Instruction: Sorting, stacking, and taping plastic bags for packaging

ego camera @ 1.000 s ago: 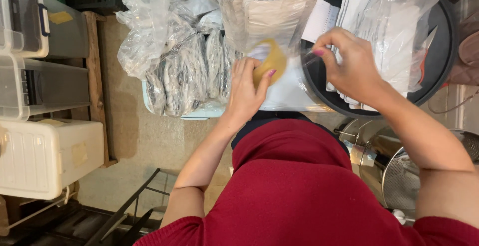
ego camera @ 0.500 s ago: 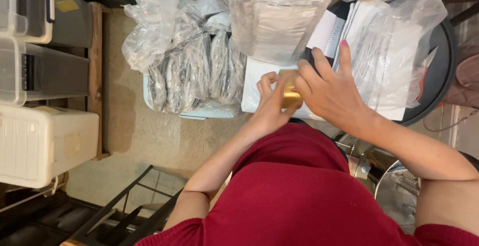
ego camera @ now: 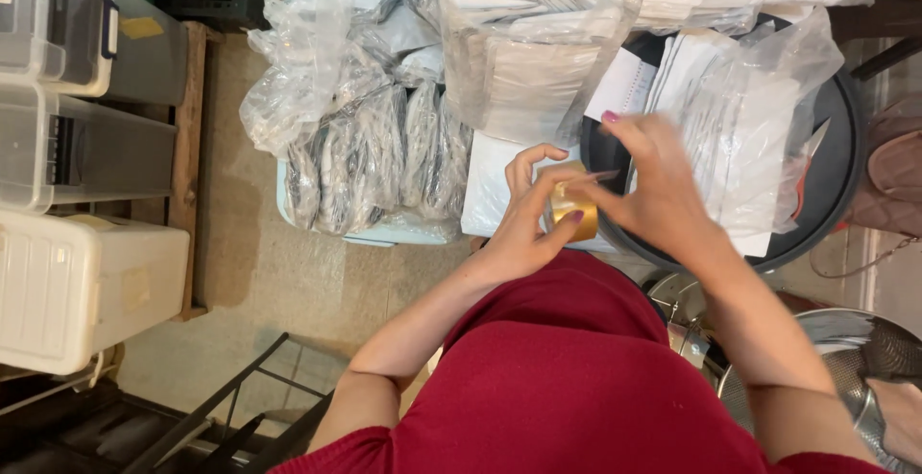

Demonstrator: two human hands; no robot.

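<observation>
1. The left hand (ego camera: 526,213) held a roll of yellowish tape (ego camera: 573,211) just above the red-clad lap; its fingers were curled round the roll, one painted fingertip pressed on the outer face.

2. The right hand (ego camera: 661,191) was against the roll's right side, its fingers partly bent and blurred. It seemed to pinch something thin near the roll's top edge, but whether that was a tape end could not be told.

3. The roll lay between the two hands, touching both. Its round face was turned toward the camera, so its axis ran roughly up toward the viewer. The left hand bore it; the right merely met it from the side.

4. Beyond the hands stood a dark round tray (ego camera: 836,162) loaded with clear bags of white paper goods (ego camera: 744,133).

5. To the left, a pale blue tub (ego camera: 384,232) held more plastic-wrapped bundles (ego camera: 370,147).

6. Far left, well apart from the hands, were stacked clear bins (ego camera: 67,80) and a white box (ego camera: 82,291).

7. A metal bowl (ego camera: 845,359) sat at the lower right, near the right forearm.
</observation>
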